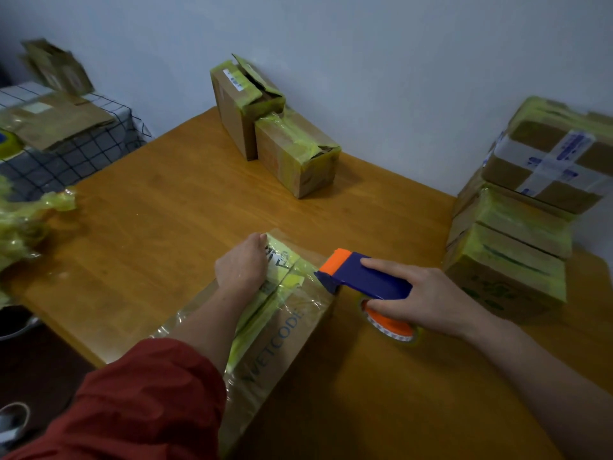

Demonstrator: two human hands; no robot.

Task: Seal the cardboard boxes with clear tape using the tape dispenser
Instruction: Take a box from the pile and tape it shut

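Observation:
A long cardboard box (282,336) printed "WETCODE" lies near the front of the wooden table (149,227), wrapped in yellowish and clear tape. My left hand (243,263) rests on the box's top at its far end, fingers curled down over the label. My right hand (428,297) grips the blue and orange tape dispenser (361,277) at the box's right side. The dispenser's blade end touches the box's upper right edge. Its tape roll (391,323) shows below my fingers.
Two taped boxes (292,154) stand at the table's back by the wall. A stack of taped boxes (517,234) fills the right edge. Crumpled tape (23,224) lies at the left. A checked cloth surface with flat cardboard (59,121) is at far left.

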